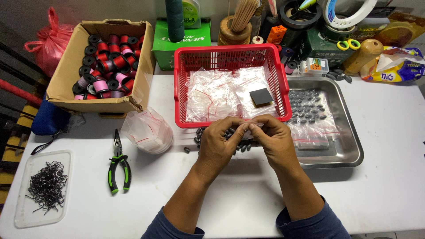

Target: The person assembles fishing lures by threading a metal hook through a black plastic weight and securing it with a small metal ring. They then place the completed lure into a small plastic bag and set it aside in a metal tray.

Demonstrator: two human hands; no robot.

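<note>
Two bare hands, dark blue sleeves.

Left hand (218, 144) and right hand (273, 140): no gloves, rings, watch or bands visible. Nails short, as far as they show. Both forearms uncovered from wrist to near the elbow. Sleeves (315, 223) of dark blue, soft-looking fabric, bunched into loose folds at the lower edge of the view; plain, no print, cuff buttons or seams discernible. Rest of clothing out of frame.

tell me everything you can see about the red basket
The red basket is a rectangular, plastic-looking tray with slotted walls and a thick rim. It sits upright on the white table, between a cardboard box of thread spools and a steel tray. Inside lie clear small bags with red strips and a dark square pad. The hands work just in front of its near wall, whether touching is unclear.
</note>
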